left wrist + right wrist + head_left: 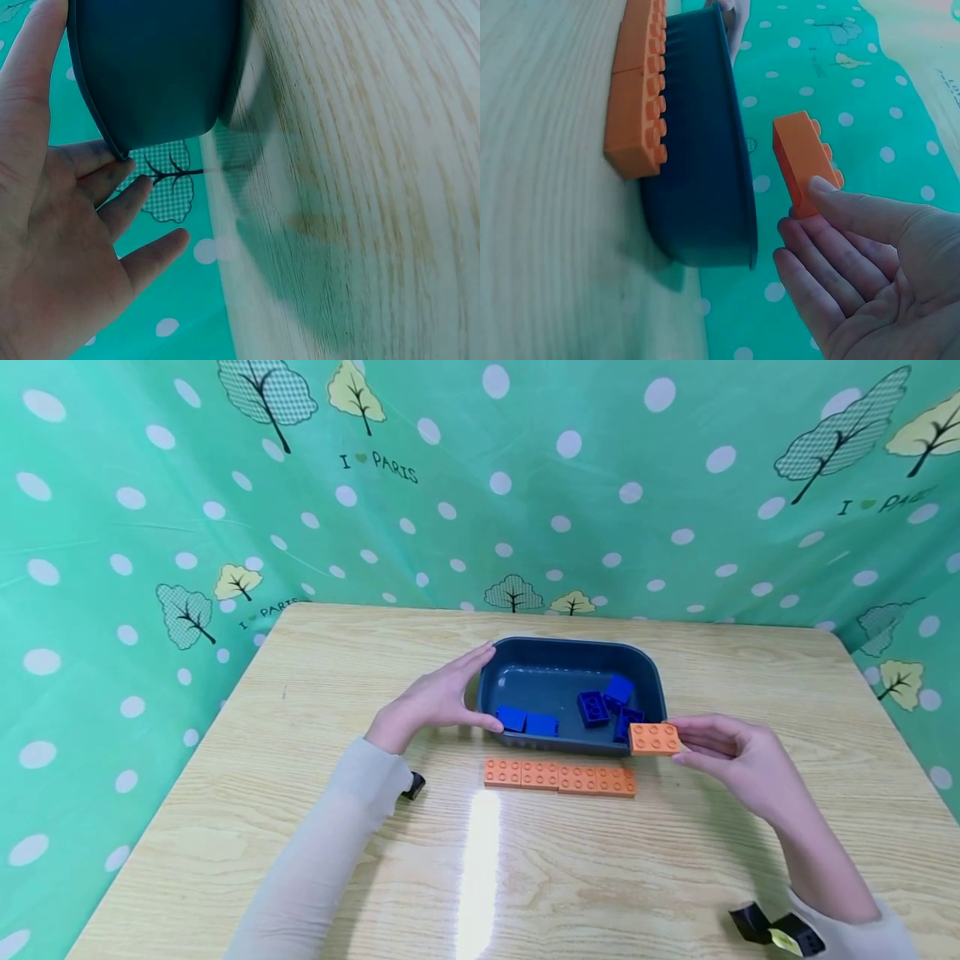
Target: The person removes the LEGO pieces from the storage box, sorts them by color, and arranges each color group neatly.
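Observation:
My left hand (442, 693) holds the left end of a dark blue plastic basin (570, 647), thumb at the front rim and fingers toward the back corner. Some of its fingers touch the rim in the left wrist view, while the little finger sticks out. Between thumb and fingers, my right hand (742, 768) pinches an orange toy building brick (654, 739) with studs on top. That brick overlaps the basin's front right corner in the head view. Blue bricks (542, 725) lie inside, some at front left, others such as this dark blue one (593, 708) at the right.
Directly in front of the basin, orange bricks (558, 777) stand end to end in a straight row. All of this is on a light wood-grain table (337, 677). A green curtain (450, 485) with white dots and printed trees hangs behind and at the sides.

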Available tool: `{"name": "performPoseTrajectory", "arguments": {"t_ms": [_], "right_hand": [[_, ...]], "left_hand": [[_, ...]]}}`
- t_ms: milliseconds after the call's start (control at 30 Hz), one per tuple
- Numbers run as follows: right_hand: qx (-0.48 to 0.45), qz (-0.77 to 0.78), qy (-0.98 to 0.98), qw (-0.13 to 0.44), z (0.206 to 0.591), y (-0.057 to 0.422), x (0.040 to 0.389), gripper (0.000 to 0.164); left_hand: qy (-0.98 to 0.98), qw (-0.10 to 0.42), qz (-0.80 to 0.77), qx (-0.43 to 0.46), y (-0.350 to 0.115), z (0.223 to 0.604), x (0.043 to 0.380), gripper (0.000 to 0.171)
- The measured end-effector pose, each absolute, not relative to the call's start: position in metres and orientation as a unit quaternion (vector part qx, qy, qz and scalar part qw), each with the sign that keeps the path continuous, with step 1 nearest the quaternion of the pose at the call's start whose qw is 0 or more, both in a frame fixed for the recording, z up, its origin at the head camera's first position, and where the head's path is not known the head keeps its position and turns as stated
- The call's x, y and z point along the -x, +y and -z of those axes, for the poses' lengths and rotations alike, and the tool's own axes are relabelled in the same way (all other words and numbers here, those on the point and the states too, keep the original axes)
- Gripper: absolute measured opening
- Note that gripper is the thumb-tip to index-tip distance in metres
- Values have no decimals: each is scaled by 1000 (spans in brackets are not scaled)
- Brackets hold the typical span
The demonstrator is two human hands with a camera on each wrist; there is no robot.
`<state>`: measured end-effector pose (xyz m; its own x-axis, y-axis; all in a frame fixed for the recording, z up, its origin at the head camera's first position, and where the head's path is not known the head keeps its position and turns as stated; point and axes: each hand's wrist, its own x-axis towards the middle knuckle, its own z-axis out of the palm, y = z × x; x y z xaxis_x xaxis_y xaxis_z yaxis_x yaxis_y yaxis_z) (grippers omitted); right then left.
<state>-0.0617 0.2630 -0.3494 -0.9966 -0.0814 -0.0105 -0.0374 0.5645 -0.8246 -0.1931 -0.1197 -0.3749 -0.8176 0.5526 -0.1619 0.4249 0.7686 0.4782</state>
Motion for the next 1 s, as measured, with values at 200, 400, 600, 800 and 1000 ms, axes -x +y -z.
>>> {"name": "performPoseTrajectory", "arguments": {"t_ms": [200, 400, 600, 800, 1000], "right_hand": [[41, 477, 878, 26, 358, 271, 55, 43], [47, 485, 873, 23, 366, 276, 52, 43], [49, 500, 864, 21, 373, 282, 50, 41], [54, 515, 854, 43, 382, 286, 47, 40], [40, 501, 862, 56, 390, 284, 46, 46]], "left_hand": [[929, 148, -214, -261, -121, 375, 192, 127], [930, 148, -216, -260, -121, 375, 193, 126], [930, 145, -211, -263, -120, 375, 194, 125], [930, 146, -210, -263, -120, 375, 194, 126], [930, 146, -211, -263, -120, 375, 194, 126]]}}
